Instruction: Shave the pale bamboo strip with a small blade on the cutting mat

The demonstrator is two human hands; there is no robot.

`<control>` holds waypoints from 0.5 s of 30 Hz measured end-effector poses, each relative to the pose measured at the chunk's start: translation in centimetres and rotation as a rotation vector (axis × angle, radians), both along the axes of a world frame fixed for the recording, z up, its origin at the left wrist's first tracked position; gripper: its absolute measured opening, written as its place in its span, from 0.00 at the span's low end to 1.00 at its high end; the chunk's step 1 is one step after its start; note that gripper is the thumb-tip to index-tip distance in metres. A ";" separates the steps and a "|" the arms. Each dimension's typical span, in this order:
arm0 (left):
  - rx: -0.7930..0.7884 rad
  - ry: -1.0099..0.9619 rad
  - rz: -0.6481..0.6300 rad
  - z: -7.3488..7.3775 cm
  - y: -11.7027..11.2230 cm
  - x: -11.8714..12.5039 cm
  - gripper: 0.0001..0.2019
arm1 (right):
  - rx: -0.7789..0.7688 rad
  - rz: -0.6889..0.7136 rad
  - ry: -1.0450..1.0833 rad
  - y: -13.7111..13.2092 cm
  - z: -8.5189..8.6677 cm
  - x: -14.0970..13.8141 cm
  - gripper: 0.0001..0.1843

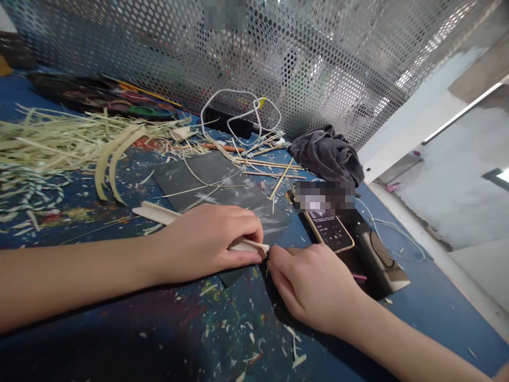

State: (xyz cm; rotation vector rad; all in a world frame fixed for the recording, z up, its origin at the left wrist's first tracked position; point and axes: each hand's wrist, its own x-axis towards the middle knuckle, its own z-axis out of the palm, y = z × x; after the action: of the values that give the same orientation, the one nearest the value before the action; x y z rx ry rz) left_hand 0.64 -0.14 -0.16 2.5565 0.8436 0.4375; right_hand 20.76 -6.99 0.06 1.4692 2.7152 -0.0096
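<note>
Blue tabletop (pixel 167 318), pale shavings (pixel 298 362) nearest. Left hand (pixel 214 236) clamped on a pale channelled strip (pixel 157 213) over a dark sheet (pixel 207 175); right hand (pixel 314 284) curled at strip's end, cannot tell its grip. Beyond: thin sticks (pixel 270 163), perforated metal screen (pixel 310 69).

No writing can be read; the phone (pixel 334 232) shows white lettering (too small)

both bare hands (pixel 212 236) (pixel 308 281) curl, nearly touching.

Through my camera, the pale grooved wooden strip (pixel 157 213) looks smooth and matt, the far perforated grey metal panel (pixel 310 69) shiny, the right-hand crumpled dark-grey cloth (pixel 326 154) matt.
</note>
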 end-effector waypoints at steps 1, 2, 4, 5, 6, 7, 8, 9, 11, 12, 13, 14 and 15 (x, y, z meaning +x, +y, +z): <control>0.007 -0.002 -0.006 0.0 0.0 0.0 0.05 | -0.008 -0.002 -0.006 0.0 0.1 0.0 0.14; 0.014 -0.006 -0.014 0.0 -0.1 0.0 0.05 | -0.008 -0.003 -0.011 0.0 0.1 -0.1 0.14; 0.023 -0.014 -0.028 0.0 -0.2 0.0 0.04 | 0.001 -0.004 -0.007 -0.1 0.0 0.0 0.14; 0.024 -0.018 -0.033 0.0 -0.2 -0.1 0.04 | 0.012 0.000 0.004 -0.2 -0.1 0.1 0.14; 0.023 -0.022 -0.035 0.0 -0.2 -0.1 0.05 | 0.031 0.004 0.022 -0.2 -0.3 0.2 0.14; 0.021 -0.026 -0.036 0.0 -0.2 -0.1 0.06 | 0.057 0.008 0.044 -0.3 -0.5 0.3 0.15; 0.018 -0.032 -0.037 0.0 -0.2 -0.1 0.06 | 0.089 0.008 0.066 -0.3 -0.6 0.4 0.15; 0.016 -0.039 -0.041 0.0 -0.2 -0.1 0.07 | 0.126 0.009 0.086 -0.4 -0.8 0.4 0.16; 0.012 -0.046 -0.045 0.0 -0.1 -0.1 0.08 | 0.186 0.005 0.101 -0.4 -1.0 0.4 0.17; 0.012 -0.045 -0.045 -0.1 -0.1 -0.1 0.08 | 0.201 -0.001 0.094 -0.5 -1.1 0.4 0.16; 0.012 -0.040 -0.043 -0.1 0.0 -0.2 0.08 | 0.206 -0.009 0.079 -0.5 -1.1 0.3 0.15; 0.012 -0.034 -0.038 -0.1 0.0 -0.2 0.08 | 0.202 -0.016 0.062 -0.5 -1.0 0.2 0.15; 0.011 -0.028 -0.031 -0.1 0.0 -0.2 0.08 | 0.193 -0.022 0.043 -0.5 -1.0 0.1 0.14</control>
State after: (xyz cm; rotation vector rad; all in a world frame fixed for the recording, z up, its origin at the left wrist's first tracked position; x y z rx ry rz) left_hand 0.48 -0.16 -0.29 2.5637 0.7925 0.4677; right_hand 20.84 -7.53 -0.91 1.5627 2.8026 0.2281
